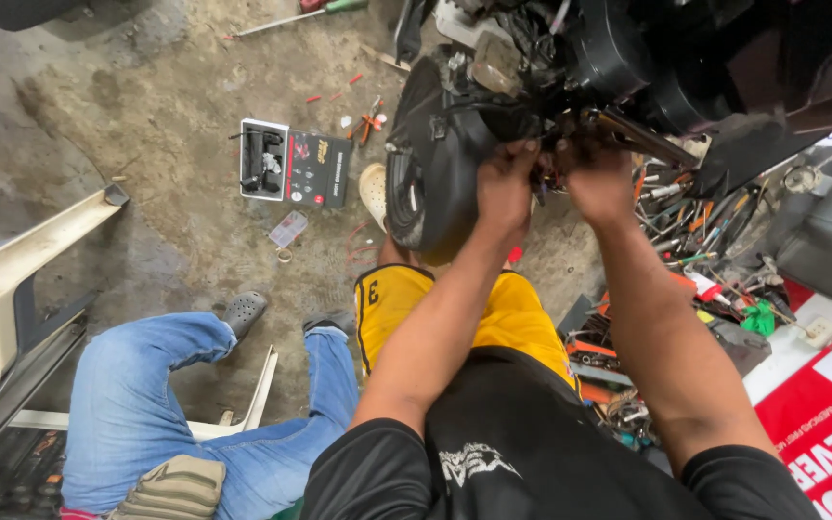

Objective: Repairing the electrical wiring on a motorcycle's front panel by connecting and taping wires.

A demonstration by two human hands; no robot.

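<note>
Straight ahead of my chest, both arms reach up side by side, my left hand [505, 186] curled shut on the black motorcycle headlight housing [435, 164] lying just left of my fingers, my right hand [597, 178] gripping a metal bracket [639, 135] slanting down to the right.
</note>
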